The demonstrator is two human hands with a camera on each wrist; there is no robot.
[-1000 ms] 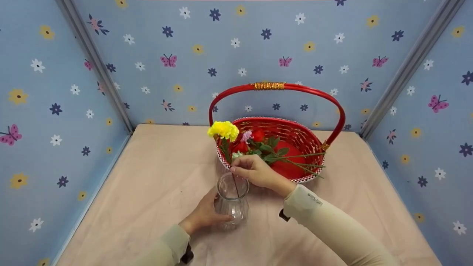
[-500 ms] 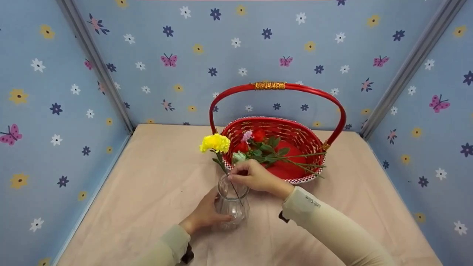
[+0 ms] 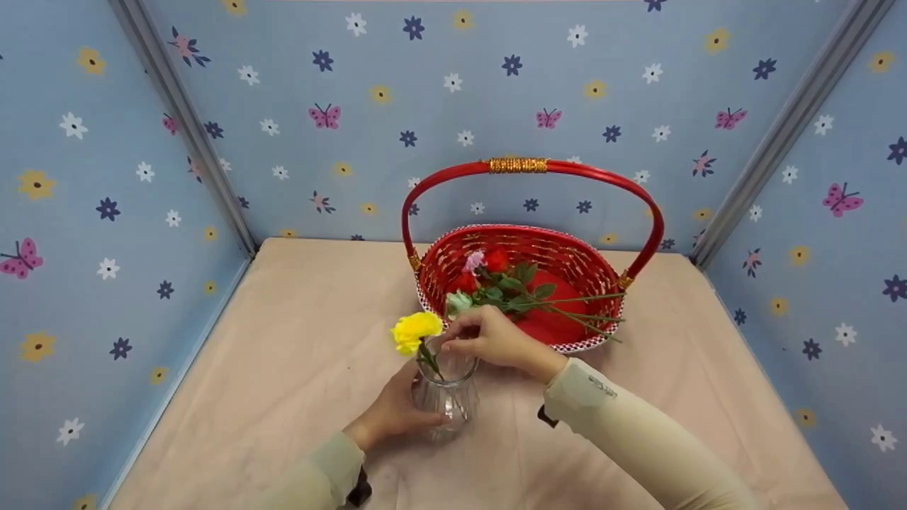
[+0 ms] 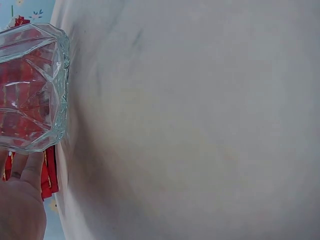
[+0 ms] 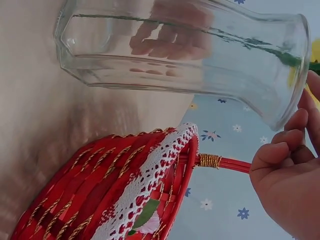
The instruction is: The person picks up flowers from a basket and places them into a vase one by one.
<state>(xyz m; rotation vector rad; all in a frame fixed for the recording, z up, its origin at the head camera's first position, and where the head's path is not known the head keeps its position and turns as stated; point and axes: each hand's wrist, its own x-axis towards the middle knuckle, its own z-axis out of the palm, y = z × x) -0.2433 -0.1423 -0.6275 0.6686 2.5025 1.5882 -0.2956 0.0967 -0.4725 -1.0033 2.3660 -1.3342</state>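
A clear glass vase (image 3: 453,404) stands on the cloth in the head view. My left hand (image 3: 393,407) holds its lower body from the left, with fingers showing through the glass in the right wrist view. A yellow carnation (image 3: 417,331) leans left over the vase mouth, its green stem (image 5: 220,34) running down inside to near the base. My right hand (image 3: 496,343) is at the rim, fingers loosely bent beside the flower and fingertips close to the stem's top. In the left wrist view the vase base (image 4: 60,90) appears beside the left hand (image 4: 22,200).
Behind the vase stands a red woven basket (image 3: 567,248) with a tall arched handle (image 3: 602,173). Red, pink and pale green flowers (image 3: 460,303) lie in it, their stems (image 3: 592,322) sticking out over the right rim. Patterned blue panels (image 3: 453,92) enclose the cloth-covered table (image 3: 297,333).
The yellow carnation has come down, its stem sliding deeper into the vase and its head now leaning at the rim. The right hand has lowered slightly and let go; the left hand stays put.
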